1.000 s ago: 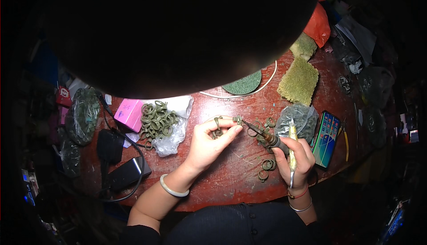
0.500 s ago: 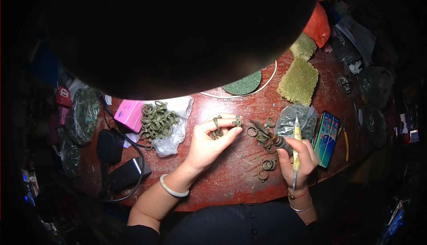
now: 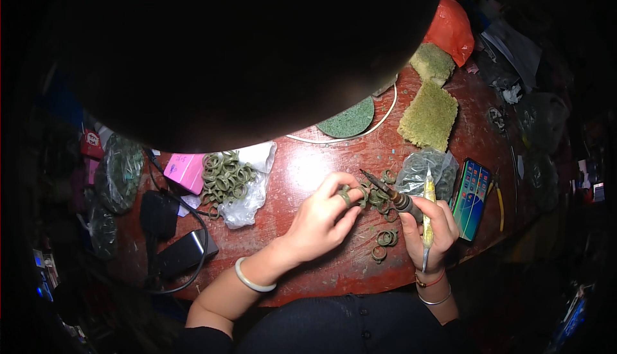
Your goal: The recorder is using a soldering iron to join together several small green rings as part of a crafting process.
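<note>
My left hand is closed at the near side of a small pile of dull green rings. Its thumb and fingertips are around a green ring, partly merged with the pile in sight. Another green ring sits against its fingers. In my right hand is a soldering iron with a dark handle, brown neck and pointed tip, which lies over the pile. The same hand grips a slim yellow-handled carving tool with metal ends, standing nearly upright.
A larger heap of green rings lies on clear plastic beside a pink box. A phone and plastic bag lie right. Farther back are a sponge and green disc. A dark round shape covers the top.
My left hand has moved right, from holding a ring up near the middle to the ring pile under the soldering iron. My right hand and its tools have hardly moved.
</note>
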Motion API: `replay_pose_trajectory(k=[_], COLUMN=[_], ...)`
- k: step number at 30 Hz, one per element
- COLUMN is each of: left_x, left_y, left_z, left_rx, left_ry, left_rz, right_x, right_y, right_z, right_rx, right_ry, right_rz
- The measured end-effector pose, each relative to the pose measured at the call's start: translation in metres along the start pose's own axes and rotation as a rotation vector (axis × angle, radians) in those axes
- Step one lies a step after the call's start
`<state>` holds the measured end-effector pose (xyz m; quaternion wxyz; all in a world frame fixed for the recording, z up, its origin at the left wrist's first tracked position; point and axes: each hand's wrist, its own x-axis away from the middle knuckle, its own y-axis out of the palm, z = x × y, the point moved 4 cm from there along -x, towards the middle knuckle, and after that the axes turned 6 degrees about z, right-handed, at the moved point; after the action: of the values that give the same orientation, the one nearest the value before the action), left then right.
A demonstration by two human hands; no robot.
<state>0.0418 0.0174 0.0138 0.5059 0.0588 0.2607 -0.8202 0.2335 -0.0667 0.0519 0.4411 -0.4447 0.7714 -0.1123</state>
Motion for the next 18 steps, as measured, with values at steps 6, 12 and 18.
replay_pose_trajectory(k=[6,12,18], left_x=[0.002,0.003,0.000], left_y=[-0.002,-0.006,-0.014], left_z=[-0.003,-0.012,-0.027], left_rx=[-0.236,-0.020,0.708], left_ry=[-0.092,-0.327,-0.552], left_rz=[0.005,0.029,0.125], right_x=[0.000,0.000,0.000], right_y=[-0.001,0.001,0.001], right_z=[-0.001,0.001,0.001], right_rx=[-0.004,0.001,0.001], right_ry=[-0.008,-0.020,-0.035], right_rz=[-0.011,-0.020,-0.010])
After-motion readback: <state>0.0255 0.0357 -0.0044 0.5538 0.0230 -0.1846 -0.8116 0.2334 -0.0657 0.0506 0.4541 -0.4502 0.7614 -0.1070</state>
